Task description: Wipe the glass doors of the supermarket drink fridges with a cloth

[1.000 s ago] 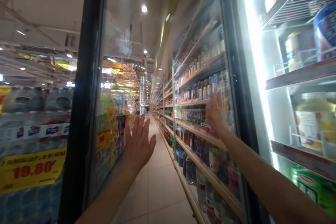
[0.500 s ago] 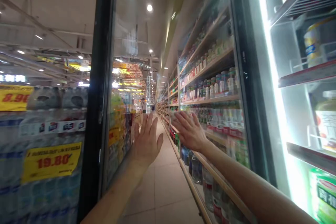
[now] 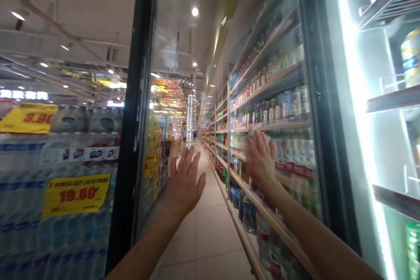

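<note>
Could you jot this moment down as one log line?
left hand: open, empty; right hand: open, empty; both before glass door, contact unclear; left side: bottle packs, yellow price signs; right side: lit shelves

You've got a blk door frame (image 3: 133,96), & on your L a yel price sign (image 3: 77,196) w/ red digits + tiny dk print, a 2nd yel sign (image 3: 29,118) w/ red nos., and a wht label strip (image 3: 87,154) w/ repeated dk-blue & red logos. Your floor tiles (image 3: 211,245) are pale beige w/ thin dk grid lines; the shelf rail (image 3: 252,197) is lt tan. On your R, there's a brt wht light strip (image 3: 357,74), a yel, wht & blue can (image 3: 412,59), a grey shelf front (image 3: 393,99) & a vivid grn pack (image 3: 414,245).
</note>
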`<action>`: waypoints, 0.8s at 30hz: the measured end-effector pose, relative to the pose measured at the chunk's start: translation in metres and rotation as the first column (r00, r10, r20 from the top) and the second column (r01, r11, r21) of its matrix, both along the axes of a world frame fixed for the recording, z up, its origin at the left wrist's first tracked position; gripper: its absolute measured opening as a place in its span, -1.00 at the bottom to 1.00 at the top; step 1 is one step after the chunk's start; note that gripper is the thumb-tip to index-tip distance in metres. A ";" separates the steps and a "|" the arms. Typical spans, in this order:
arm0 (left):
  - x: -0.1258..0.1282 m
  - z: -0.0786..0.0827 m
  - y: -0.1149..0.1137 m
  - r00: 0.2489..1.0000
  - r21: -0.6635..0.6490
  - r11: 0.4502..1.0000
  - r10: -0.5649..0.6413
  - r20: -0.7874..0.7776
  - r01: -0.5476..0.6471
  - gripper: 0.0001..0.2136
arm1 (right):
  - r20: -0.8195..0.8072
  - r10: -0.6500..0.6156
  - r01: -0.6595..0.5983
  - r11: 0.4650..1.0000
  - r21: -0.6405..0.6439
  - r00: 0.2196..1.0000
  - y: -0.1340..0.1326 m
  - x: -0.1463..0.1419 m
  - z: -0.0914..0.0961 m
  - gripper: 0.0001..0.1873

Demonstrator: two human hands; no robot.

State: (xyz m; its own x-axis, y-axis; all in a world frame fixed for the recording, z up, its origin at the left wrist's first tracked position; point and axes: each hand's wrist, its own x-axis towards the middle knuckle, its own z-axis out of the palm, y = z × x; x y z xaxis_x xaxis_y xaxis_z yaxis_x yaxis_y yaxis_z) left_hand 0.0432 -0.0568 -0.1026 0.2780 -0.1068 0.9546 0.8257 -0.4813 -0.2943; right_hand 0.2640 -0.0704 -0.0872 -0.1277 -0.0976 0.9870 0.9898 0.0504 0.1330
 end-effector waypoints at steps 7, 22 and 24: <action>0.071 0.009 -0.032 0.819 -0.216 0.812 -0.568 -0.081 0.542 -0.51 | -0.029 0.340 -0.341 0.937 -0.075 0.940 0.004 -0.015 -0.003 -0.39; 0.056 0.036 0.006 0.998 -0.081 0.995 -0.057 0.008 0.058 -0.54 | -0.174 0.033 -0.031 0.999 0.013 0.984 -0.003 0.065 -0.035 -0.44; 0.011 0.030 0.011 0.982 -0.081 0.997 0.027 0.186 -0.012 -0.49 | -0.181 0.011 -0.011 1.000 -0.001 0.983 -0.004 0.068 -0.038 -0.45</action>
State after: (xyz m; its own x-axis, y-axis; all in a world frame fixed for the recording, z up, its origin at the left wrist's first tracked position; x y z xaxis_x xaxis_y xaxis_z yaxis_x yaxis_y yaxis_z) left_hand 0.0546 -0.0459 -0.0723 0.0951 -0.0256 0.9951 0.8719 -0.4802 -0.0957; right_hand 0.3315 -0.0745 -0.1256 0.0545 -0.0959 0.9939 0.9969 0.0616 -0.0487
